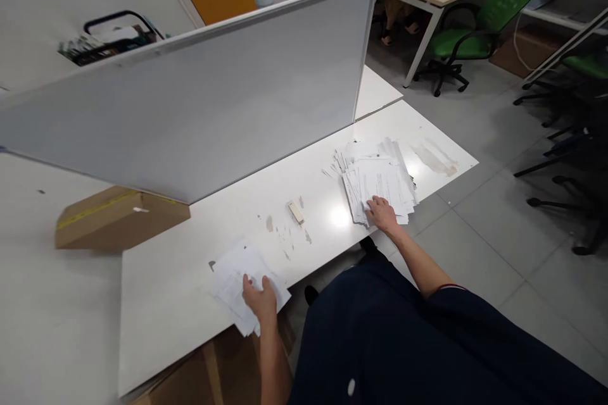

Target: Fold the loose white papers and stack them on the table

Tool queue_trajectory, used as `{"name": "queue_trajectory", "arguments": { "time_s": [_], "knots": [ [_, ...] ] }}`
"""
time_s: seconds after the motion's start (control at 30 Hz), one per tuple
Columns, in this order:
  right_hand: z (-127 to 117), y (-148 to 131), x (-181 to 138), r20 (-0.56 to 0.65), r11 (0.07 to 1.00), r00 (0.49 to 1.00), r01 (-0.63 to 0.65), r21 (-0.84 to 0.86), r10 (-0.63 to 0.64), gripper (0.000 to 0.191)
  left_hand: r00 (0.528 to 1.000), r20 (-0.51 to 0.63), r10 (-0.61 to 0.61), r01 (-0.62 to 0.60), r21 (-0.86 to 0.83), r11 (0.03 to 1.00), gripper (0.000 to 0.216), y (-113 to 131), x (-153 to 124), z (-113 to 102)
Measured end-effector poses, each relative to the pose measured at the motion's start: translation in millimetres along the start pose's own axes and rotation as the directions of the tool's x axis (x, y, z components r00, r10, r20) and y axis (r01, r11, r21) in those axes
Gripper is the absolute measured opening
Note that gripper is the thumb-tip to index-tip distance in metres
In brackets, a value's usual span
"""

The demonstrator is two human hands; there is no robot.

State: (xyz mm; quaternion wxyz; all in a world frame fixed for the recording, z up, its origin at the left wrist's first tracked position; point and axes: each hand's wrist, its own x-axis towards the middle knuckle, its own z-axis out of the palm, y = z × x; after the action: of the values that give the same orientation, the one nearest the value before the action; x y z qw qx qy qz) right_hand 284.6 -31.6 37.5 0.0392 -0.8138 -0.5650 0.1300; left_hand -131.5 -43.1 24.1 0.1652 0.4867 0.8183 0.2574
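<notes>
My left hand point(259, 299) lies flat, fingers apart, on a small loose stack of white printed papers point(232, 278) near the front edge of the white table point(180, 253). My right hand point(381, 212) rests with its fingers spread on the near corner of a larger fanned pile of printed papers point(377, 177) at the table's right end. Between the two piles lies a small pale oblong object point(296, 212), beside some scuff marks on the tabletop.
A tilted whiteboard panel point(199, 95) stands along the table's far side. A cardboard box point(114, 218) sits at the left, another box under the table's front edge. Green office chairs point(479, 19) and desks stand at the back right on a tiled floor.
</notes>
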Motion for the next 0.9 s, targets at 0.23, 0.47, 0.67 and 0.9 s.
{"name": "queue_trajectory", "arguments": {
  "time_s": [0.23,0.47,0.67,0.9],
  "knots": [
    [-39.5,-26.5,-10.3,-0.302,0.885,0.951,0.087,0.458,0.063,0.031,0.984,0.169,0.059,-0.013,-0.259,0.966,0.052,48.6,-25.6,6.9],
    [-84.6,-104.4,-35.6,0.074,-0.066,0.997,-0.073,0.995,0.018,0.027,0.599,0.790,0.133,0.696,-0.596,0.400,0.054,138.5,-51.3,1.7],
    [-62.9,-115.0,-57.7,0.302,-0.201,0.936,-0.335,0.920,-0.179,0.029,0.720,0.679,0.144,0.650,-0.732,0.203,0.045,170.1,-47.8,-19.2],
    [-60.0,-102.4,-44.5,0.064,0.488,0.996,-0.022,0.872,-0.069,0.045,0.833,0.526,0.172,0.403,-0.790,0.462,0.040,166.1,-45.8,-33.0]
  ]
}}
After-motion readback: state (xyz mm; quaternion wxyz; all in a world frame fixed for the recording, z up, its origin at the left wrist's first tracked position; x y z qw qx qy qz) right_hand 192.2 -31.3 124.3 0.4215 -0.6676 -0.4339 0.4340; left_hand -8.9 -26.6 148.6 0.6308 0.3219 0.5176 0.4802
